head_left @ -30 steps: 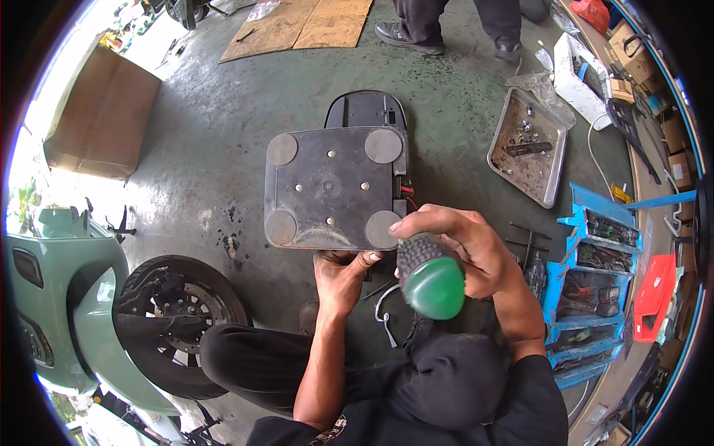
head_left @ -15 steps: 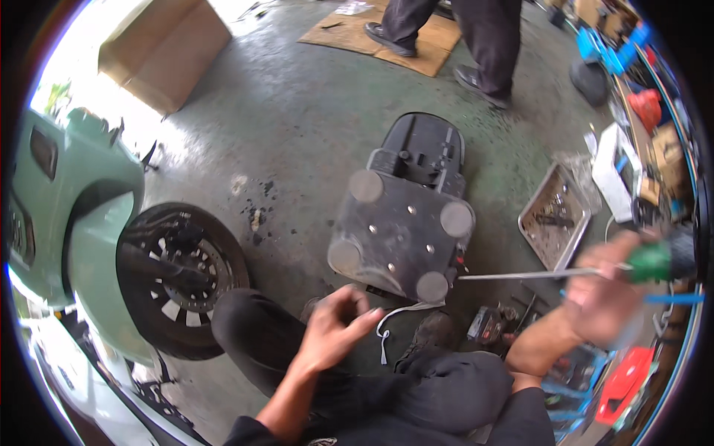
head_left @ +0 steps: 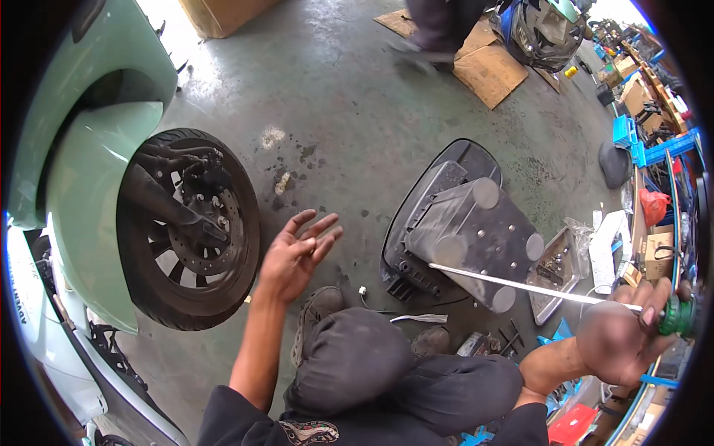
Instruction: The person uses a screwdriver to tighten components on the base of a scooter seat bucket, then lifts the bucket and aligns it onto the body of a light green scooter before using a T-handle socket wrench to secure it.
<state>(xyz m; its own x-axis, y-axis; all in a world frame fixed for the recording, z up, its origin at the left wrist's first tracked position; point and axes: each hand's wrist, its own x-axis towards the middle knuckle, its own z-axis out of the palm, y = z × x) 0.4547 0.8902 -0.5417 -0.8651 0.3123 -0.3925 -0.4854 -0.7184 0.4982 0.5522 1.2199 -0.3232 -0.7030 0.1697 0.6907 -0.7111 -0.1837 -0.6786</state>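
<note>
My right hand (head_left: 613,338) grips a long screwdriver (head_left: 520,284) near its green handle, at the right. Its pale shaft slants left, and the tip appears over the lower left side of a black plastic box (head_left: 494,230); whether they touch I cannot tell. Round grey pads and small bright screw heads dot the upturned face of this box. A seat-shaped dark panel (head_left: 394,230) is joined to its far left side. My left hand (head_left: 294,256) is raised, empty, fingers apart, between the box and a scooter's front wheel (head_left: 245,245).
The green scooter body (head_left: 93,163) fills the left. A metal tray (head_left: 569,286) with small parts lies right of the box. Cardboard (head_left: 487,74) lies on the floor, with a person's leg (head_left: 439,33) beside it. Shelves of boxes and tools line the right edge.
The view has shifted. The black box has turned and tilted, showing more of its side. My left hand has risen and its fingers have spread. The person's legs at the back have moved.
</note>
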